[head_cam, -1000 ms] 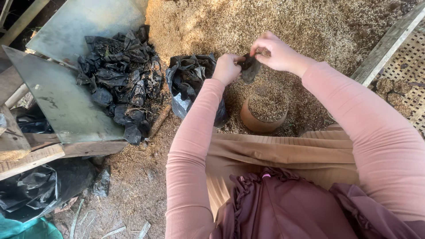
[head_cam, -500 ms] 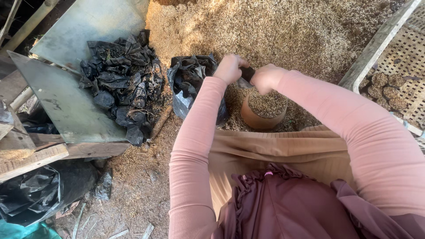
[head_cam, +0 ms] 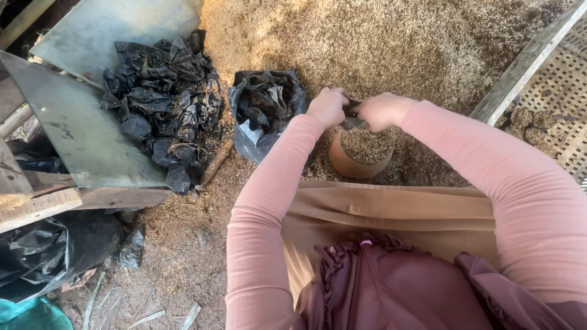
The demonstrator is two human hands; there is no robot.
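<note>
My left hand (head_cam: 327, 107) and my right hand (head_cam: 380, 110) are together just above a brown round pot (head_cam: 361, 160) filled with husk-like material. Both hands pinch a small black plastic bag (head_cam: 353, 113) between them; most of it is hidden by the fingers. Left of my left hand stands an open black plastic sack (head_cam: 266, 110) holding crumpled black bags. A big mound of straw-coloured husk (head_cam: 379, 43) lies behind the pot.
A heap of used black plastic bags (head_cam: 162, 104) lies on a grey metal sheet (head_cam: 79, 131) at the left. Wooden boards (head_cam: 36, 205) and more black plastic (head_cam: 36, 250) sit at lower left. A wooden-framed mesh screen (head_cam: 550, 85) stands at the right.
Both hands have come down and toward me with the small black bag, from above the husk mound to just over the pot's rim.
</note>
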